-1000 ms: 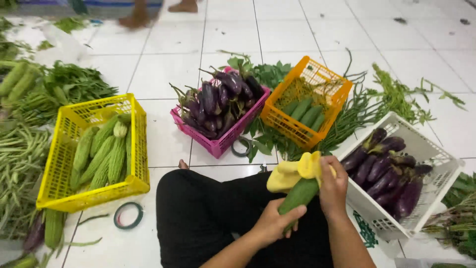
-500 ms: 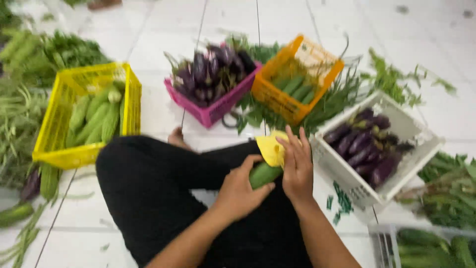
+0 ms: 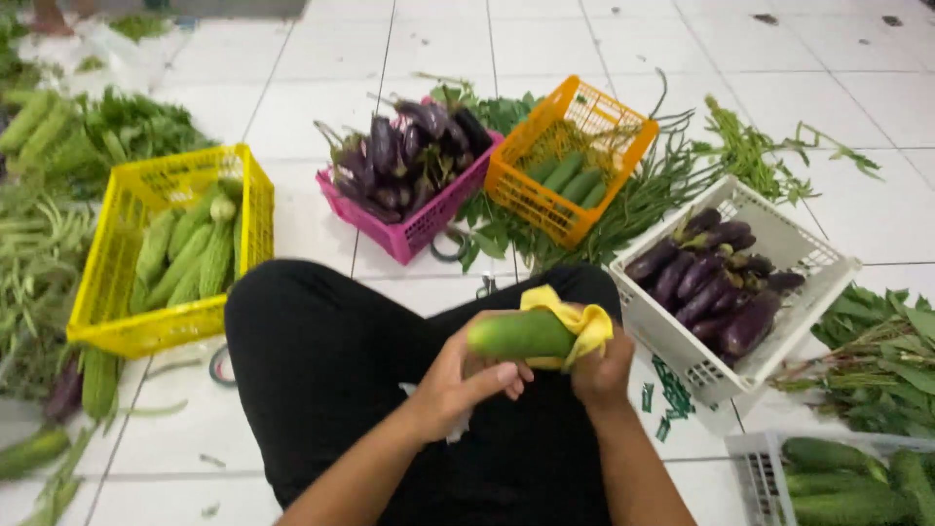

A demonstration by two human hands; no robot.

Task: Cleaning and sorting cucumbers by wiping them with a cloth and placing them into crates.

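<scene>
A smooth green cucumber (image 3: 518, 334) lies across my lap, held at both ends. My left hand (image 3: 469, 375) grips its left half from below. My right hand (image 3: 600, 368) closes on its right end through a yellow cloth (image 3: 573, 319) that wraps that end. I sit cross-legged in black trousers (image 3: 331, 380) on a white tiled floor (image 3: 312, 224).
White basket (image 3: 828, 282) of purple eggplants at right; pink basket (image 3: 429, 222) of eggplants and orange basket (image 3: 623, 146) of cucumbers ahead. Yellow basket (image 3: 117, 331) of ridged gourds at left. Leafy greens (image 3: 881, 360) and long beans (image 3: 34, 263) lie around; another cucumber crate (image 3: 760, 468) at bottom right.
The cucumber has swung from tilted upright to lying level over my lap. The yellow cloth now covers its right end. The view has shifted left.
</scene>
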